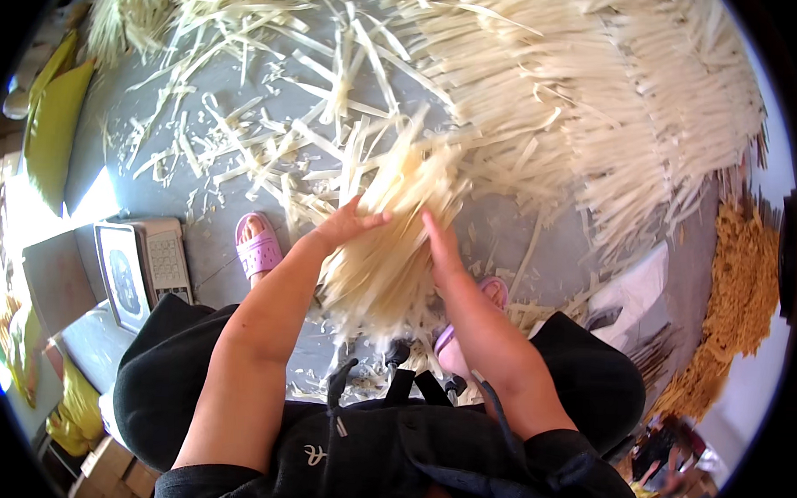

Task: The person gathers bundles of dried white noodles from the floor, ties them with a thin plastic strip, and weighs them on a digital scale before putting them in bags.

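Between my two hands is a loose bundle of pale, flat, dry-looking strips (382,266), held upright between my knees and blurred by motion. My left hand (348,227) grips its left side, thumb across the front and the other fingers mostly hidden behind the strips. On the opposite side my right hand (440,246) presses against the bundle, its thumb pointing up and its other fingers largely out of sight. The strips fan out above and below my hands. What they are made of I cannot tell.
Rows of similar strips (579,106) cover the floor at the far right. Loose strips (244,147) lie scattered ahead. A grey keypad device like a weighing scale (163,257) stands at my left. A white sack (630,292) and an orange-brown heap (721,304) are at the right.
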A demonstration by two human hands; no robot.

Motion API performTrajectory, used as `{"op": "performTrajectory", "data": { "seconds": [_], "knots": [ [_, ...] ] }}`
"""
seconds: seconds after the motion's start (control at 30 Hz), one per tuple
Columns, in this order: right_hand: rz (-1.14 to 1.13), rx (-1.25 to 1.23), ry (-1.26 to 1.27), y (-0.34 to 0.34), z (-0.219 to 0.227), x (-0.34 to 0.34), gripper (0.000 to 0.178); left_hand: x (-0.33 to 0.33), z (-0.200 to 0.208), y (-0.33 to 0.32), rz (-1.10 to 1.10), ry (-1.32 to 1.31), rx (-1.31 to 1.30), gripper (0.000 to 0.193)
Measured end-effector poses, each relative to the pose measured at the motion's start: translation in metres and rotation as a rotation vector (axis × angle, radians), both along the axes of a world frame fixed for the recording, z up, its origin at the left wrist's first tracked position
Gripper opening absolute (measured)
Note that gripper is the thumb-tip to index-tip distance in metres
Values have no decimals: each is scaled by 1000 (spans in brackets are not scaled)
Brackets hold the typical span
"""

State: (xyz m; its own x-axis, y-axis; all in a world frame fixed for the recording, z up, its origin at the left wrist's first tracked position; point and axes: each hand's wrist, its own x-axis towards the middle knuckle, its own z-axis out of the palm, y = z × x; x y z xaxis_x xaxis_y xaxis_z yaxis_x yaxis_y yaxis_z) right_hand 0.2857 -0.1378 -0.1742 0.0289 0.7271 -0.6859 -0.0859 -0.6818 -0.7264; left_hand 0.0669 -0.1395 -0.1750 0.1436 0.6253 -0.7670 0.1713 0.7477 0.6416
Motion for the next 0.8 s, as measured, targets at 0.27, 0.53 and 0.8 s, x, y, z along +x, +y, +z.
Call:
{"op": "performTrajectory", "data": {
  "seconds": [0.27, 0.53, 0.8],
  "knots": [
    [371, 187, -116, 178, 46, -19, 84, 24, 18, 84, 550, -312, 36, 119],
    [646, 937, -824, 211, 82, -61, 72, -9, 29, 128, 102, 205, -101, 112],
    [2141, 548, -932, -27, 55, 51, 11, -65, 7, 6, 173, 981, 27, 70]
  ]
}}
